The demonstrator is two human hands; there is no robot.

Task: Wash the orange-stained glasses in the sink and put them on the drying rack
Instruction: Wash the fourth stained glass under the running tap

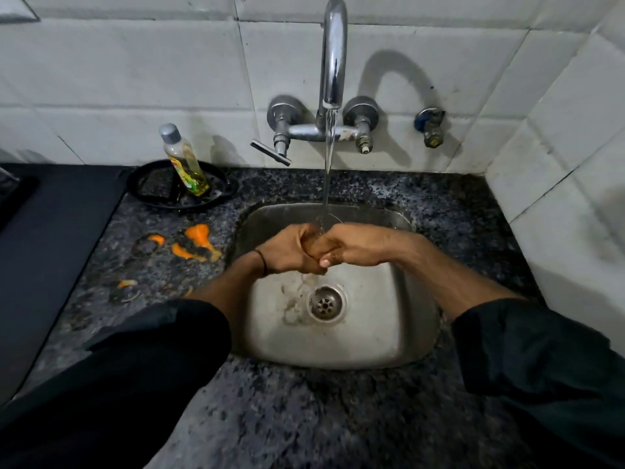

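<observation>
Hands, L hand (287, 250) and R hand (351, 245), were curled together round a clear glass (333, 218) under tap stream (327, 164) over sink (389, 333); other orange-stained glasses (196, 242) sat on counter (304, 418), left of sink.

Sink (399, 333) set into the worktop (304, 418), centre; tap (333, 62) on the wall behind it, with its spout over the basin's rear. Hands: left hand (291, 248) and right hand (351, 247) meet above the sink around a glass (329, 219), under the spout. On the worktop left of the sink: several glasses (196, 245); behind them, a bottle (184, 162) standing in a round tray (148, 184).
</observation>
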